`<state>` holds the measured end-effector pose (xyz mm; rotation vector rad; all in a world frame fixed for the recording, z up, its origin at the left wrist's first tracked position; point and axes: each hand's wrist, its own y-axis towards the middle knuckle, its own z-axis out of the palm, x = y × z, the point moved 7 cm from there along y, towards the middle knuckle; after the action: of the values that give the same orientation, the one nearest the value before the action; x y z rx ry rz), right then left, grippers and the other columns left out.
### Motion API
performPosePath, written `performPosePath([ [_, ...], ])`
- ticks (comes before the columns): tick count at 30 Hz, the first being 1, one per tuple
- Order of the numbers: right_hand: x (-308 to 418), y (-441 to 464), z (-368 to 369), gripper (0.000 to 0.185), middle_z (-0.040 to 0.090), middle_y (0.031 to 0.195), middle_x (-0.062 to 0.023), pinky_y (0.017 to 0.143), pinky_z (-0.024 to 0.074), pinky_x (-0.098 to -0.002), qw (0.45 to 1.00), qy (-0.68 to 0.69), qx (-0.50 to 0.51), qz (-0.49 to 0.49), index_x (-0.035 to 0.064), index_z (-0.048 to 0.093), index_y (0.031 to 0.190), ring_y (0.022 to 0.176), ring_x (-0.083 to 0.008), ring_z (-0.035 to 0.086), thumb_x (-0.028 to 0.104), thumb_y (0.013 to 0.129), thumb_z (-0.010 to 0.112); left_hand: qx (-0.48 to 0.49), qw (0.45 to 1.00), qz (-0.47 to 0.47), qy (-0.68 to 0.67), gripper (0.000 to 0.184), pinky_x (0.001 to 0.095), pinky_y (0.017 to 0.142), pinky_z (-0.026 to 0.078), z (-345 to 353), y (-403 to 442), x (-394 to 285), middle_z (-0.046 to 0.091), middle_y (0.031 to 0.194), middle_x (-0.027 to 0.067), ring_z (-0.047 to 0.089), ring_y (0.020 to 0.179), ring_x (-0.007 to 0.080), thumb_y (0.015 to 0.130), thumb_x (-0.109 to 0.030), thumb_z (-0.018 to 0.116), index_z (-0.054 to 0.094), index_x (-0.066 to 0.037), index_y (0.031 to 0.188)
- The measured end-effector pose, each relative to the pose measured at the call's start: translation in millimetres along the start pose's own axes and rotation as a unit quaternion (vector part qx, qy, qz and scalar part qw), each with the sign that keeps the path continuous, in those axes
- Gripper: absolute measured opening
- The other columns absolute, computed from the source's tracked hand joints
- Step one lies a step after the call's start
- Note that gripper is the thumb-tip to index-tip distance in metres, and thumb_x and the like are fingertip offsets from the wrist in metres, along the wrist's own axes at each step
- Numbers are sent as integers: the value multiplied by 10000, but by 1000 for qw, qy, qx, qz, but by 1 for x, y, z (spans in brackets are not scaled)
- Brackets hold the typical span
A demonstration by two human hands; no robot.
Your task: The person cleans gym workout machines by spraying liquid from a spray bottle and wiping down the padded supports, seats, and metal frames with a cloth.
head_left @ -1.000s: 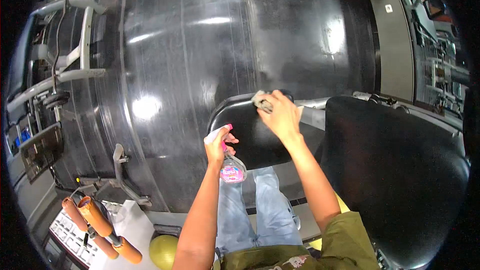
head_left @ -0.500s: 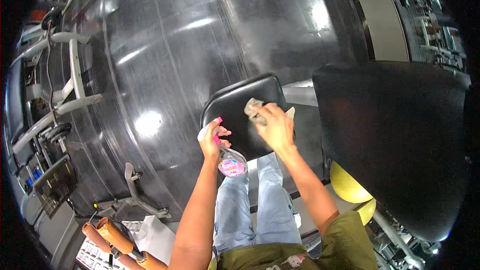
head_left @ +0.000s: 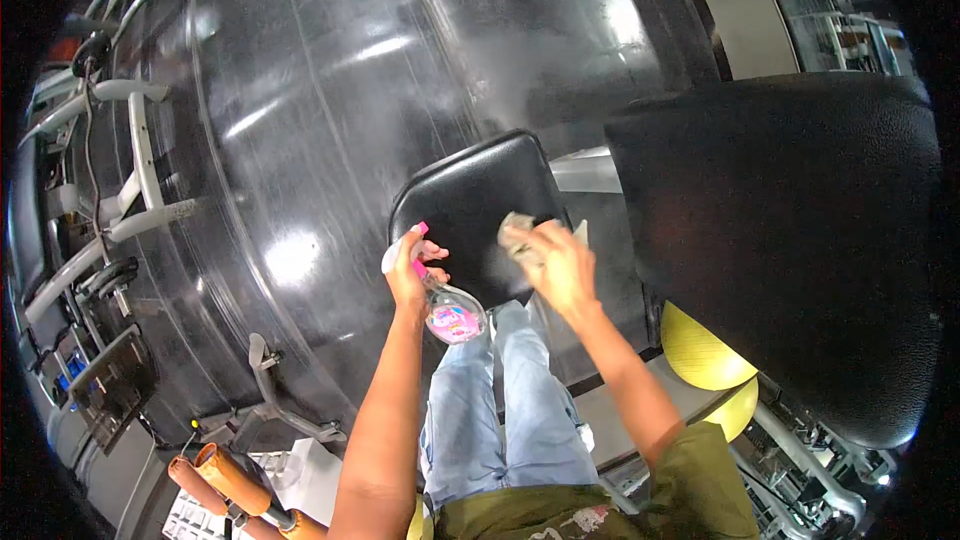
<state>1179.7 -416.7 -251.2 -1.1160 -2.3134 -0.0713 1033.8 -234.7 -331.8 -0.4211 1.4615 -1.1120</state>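
Black pad (head_left: 485,190) lies mainly toward ten o'clock from the cloth (head_left: 514,231), which I see bunched in the right hand's (head_left: 562,265) fingers; left hand (head_left: 406,270) grips the spray bottle (head_left: 455,320), long axis eleven-to-five.

Clock directions are taken from the middle of the view. A dark, glossy floor (head_left: 330,130) spreads from 9 to 12 o'clock and reflects white light in several patches. Near the edge at 9 o'clock there is a machine frame of pale grey metal tubes (head_left: 143,145). At 8 o'clock a bent grey metal lever (head_left: 266,382) stands out. Between 7 and 8 o'clock are orange-brown cylindrical rollers (head_left: 230,478), just beside a white boxy surface (head_left: 308,470). At 4 o'clock smooth yellow rounded pieces (head_left: 703,350) are visible.
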Motion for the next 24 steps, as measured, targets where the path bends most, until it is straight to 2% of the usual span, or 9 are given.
performPosePath([
  [2,-21,6,-21,408,660,952,-22,782,538,-387,996,-7,-77,53,283,751,1100,901,-257,661,154,716,799,-1,1000,1,-7,407,312,402,494,1,-2,-3,618,765,91,651,633,205,884,-350,676,660,4,1084],
  [4,-34,15,-29,404,663,959,-32,772,536,-389,985,16,-128,115,262,746,1112,890,-266,667,143,730,796,1,1000,-1,-14,404,311,400,493,3,-2,-4,618,763,92,652,638,206,885,-349,676,661,5,1079],
  [6,-29,15,-23,403,665,954,-44,768,539,-392,978,21,-171,114,224,742,1119,900,-276,669,132,731,797,-2,1000,21,-5,412,313,400,492,3,-1,-6,618,760,96,640,604,204,886,-359,671,658,9,1072],
  [8,-6,7,-14,407,665,958,-53,782,540,-393,983,18,-160,92,220,740,1117,908,-272,669,124,725,795,-2,1000,29,1,424,313,399,489,3,-1,-8,619,760,99,618,558,203,881,-372,674,655,7,1071],
  [13,10,-41,20,546,635,1032,-20,757,556,-416,999,26,10,-23,300,694,1201,937,-277,640,116,697,795,17,999,32,11,462,323,417,506,3,-3,-8,620,773,97,601,531,200,876,-385,682,641,4,1120],
  [16,-22,-44,-10,507,653,915,-37,759,549,-374,997,6,-74,15,274,747,1122,861,-261,663,70,663,815,18,999,40,11,473,325,420,512,2,-1,-11,618,775,95,606,541,202,876,-386,682,639,6,1138],
  [20,-48,-40,-25,437,659,927,-62,755,523,-394,973,39,-183,137,211,739,1146,858,-296,668,69,734,775,21,999,46,17,471,324,420,513,2,-1,-10,618,783,98,620,583,202,875,-384,682,626,-4,1148],
  [22,-30,-48,-12,429,659,948,-66,761,519,-394,973,53,-171,149,206,737,1154,869,-303,667,82,745,773,18,999,41,26,471,327,425,512,1,0,-11,620,783,98,618,579,202,872,-389,684,624,-11,1146],
  [24,-12,-61,19,486,627,975,-15,751,526,-419,984,69,-151,63,286,705,1205,899,-278,642,132,751,783,13,999,34,34,472,331,430,511,-1,2,-11,621,783,99,616,576,202,869,-394,686,622,-17,1144],
])
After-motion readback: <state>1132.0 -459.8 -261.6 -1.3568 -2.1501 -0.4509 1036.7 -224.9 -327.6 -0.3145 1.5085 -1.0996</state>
